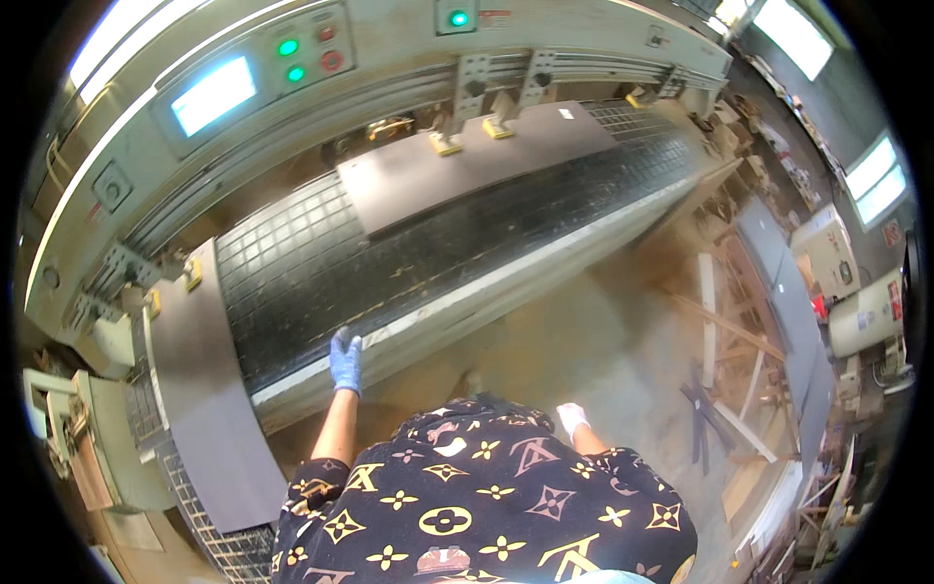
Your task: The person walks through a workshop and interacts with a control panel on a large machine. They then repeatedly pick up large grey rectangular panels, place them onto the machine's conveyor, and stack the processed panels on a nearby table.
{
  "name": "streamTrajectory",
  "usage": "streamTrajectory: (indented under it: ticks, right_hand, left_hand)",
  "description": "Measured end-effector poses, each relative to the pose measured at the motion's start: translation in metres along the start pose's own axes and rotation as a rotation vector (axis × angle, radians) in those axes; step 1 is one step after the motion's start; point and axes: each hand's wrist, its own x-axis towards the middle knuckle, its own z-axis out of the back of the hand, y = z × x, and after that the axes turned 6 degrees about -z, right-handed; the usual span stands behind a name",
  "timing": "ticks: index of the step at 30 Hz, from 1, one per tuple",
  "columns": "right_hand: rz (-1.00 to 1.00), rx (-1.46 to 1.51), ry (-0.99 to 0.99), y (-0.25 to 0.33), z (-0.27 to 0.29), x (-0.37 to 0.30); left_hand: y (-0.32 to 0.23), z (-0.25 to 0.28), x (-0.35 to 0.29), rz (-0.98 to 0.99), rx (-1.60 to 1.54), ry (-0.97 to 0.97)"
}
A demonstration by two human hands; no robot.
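Observation:
My left hand [345, 362], in a blue glove, is at the near edge of the machine's black gridded bed [438, 253]. Its thumb stands apart from the fingers, and no object shows in it. Low beside my body hangs my right hand [572, 419], in a whitish glove, away from the machine; its fingers are too small and blurred to make out. A flat grey-brown board [467, 170] lies across the back of the bed under yellow-padded clamps [497, 128]. Another such board [204, 380] lies at the left end, with more yellow pads at its far end.
Along the machine's beam sit a lit screen [214, 95], green lights [288, 47] and a red button [332, 60]. Grey panels [793, 311] and loose wooden strips [744, 331] stand or lie on the right. Beyond them is a white cylindrical tank [866, 316].

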Motion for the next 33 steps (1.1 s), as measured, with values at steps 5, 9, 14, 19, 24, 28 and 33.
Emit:
streamTrajectory:
  ticks: [5, 9, 14, 19, 24, 28, 33]
  right_hand:
    - [0.045, 0.389, -0.022, -0.031, 0.011, 0.034]
    - [0.016, 0.645, -0.108, -0.001, 0.04, 0.025]
    - [-0.126, 0.82, -0.138, -0.028, -0.015, 0.018]
    - [-0.098, 0.342, 0.031, -0.07, -0.076, -0.005]
    - [-0.22, 0.437, 0.055, -0.05, -0.094, -0.011]
    - [-0.267, 0.497, 0.044, -0.032, -0.098, -0.015]
    - [-0.157, 0.579, -0.002, -0.014, -0.115, 0.006]
  left_hand:
    - [0.018, -0.077, 0.098, -0.047, 0.118, 0.01]
    - [-0.007, -0.118, 0.162, 0.0, 0.211, -0.022]
    - [-0.039, -0.151, 0.218, 0.123, 0.682, -0.042]
    - [0.017, -0.173, 0.281, 0.078, 0.485, -0.07]
    - [0.031, -0.191, 0.303, 0.128, 0.316, -0.106]
    - [-0.002, -0.197, 0.282, 0.217, 0.625, 0.027]
    - [-0.014, -0.195, 0.253, 0.189, 0.777, 0.368]
